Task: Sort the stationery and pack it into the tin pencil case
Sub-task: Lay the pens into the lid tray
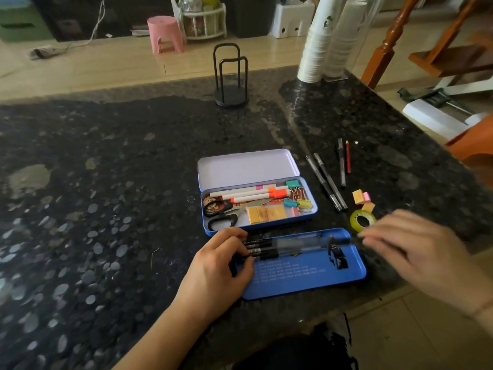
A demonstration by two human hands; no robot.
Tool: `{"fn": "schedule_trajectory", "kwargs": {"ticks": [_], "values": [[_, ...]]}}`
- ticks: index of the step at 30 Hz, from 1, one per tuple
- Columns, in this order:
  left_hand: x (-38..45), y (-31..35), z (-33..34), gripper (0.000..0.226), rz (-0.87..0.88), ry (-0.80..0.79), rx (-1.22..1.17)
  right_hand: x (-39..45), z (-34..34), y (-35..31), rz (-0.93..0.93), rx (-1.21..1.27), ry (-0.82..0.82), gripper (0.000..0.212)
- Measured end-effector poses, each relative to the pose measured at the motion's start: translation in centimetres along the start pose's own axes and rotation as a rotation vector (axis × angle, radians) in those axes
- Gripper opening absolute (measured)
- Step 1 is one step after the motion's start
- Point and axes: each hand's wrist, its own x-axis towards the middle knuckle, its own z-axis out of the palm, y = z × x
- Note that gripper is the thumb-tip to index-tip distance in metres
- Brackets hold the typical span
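Observation:
The blue tin pencil case (314, 209) lies open on the dark stone counter, its pale lid (246, 168) tipped back. Inside are markers (250, 193), scissors (226, 212), binder clips (297, 198) and yellow erasers (265, 214). A second blue tin part (306, 273) lies flat in front. My left hand (216, 268) grips the black ends of a bundle of clear pens (290, 244) lying across it. My right hand (416, 249), blurred, touches the bundle's other end. Loose pens (326, 182), a red pencil (348, 157), small erasers (361, 198) and a tape roll (361, 220) lie to the right.
A black wire stand (230, 76) sits at the counter's far edge. Stacked white paper cups (320, 41) stand at the back right. The counter's right edge runs diagonally past the loose pens, with tiled floor beyond. A pink stool (165, 34) is on the floor.

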Motion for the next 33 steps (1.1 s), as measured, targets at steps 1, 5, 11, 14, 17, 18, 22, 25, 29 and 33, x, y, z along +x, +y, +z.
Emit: {"fn": "schedule_trajectory", "kwargs": {"ticks": [1, 5, 11, 14, 17, 18, 22, 25, 29, 33], "values": [[0.0, -0.1, 0.0, 0.014, -0.001, -0.002, -0.002, -0.7, 0.6, 0.0, -0.039, -0.015, -0.04, 0.044], [0.0, -0.2, -0.1, 0.014, -0.012, -0.016, -0.005, -0.6, 2.6, -0.4, -0.083, -0.095, -0.058, 0.037], [0.0, 0.0, -0.3, 0.018, 0.003, -0.04, -0.014, 1.5, 4.1, -2.3, -0.148, -0.127, -0.023, 0.024], [0.0, 0.0, -0.3, 0.022, 0.029, -0.06, 0.002, 2.2, 4.3, -2.7, -0.143, -0.177, -0.013, 0.025], [0.0, -0.2, -0.2, 0.018, 0.042, -0.052, 0.007, 2.4, 4.4, -2.8, -0.166, -0.2, -0.01, 0.023], [0.0, -0.2, -0.1, 0.018, 0.042, -0.053, 0.009, 2.4, 4.4, -2.7, -0.167, -0.195, -0.02, 0.023], [0.0, -0.2, 0.0, 0.017, 0.029, -0.048, 0.014, 4.5, 3.5, -1.2, 0.16, -0.174, -0.014, 0.027], [-0.1, -0.3, 0.0, 0.017, 0.029, -0.04, 0.014, 7.0, 3.9, 0.1, 0.465, -0.303, -0.071, 0.022], [-0.1, -0.2, 0.0, 0.017, 0.022, -0.045, 0.018, 8.4, 5.1, 0.2, 0.558, -0.336, -0.137, 0.027], [-0.1, -0.3, 0.1, 0.018, 0.022, -0.045, 0.02, 8.7, 4.8, -0.1, 0.559, -0.4, -0.135, 0.023]]}}
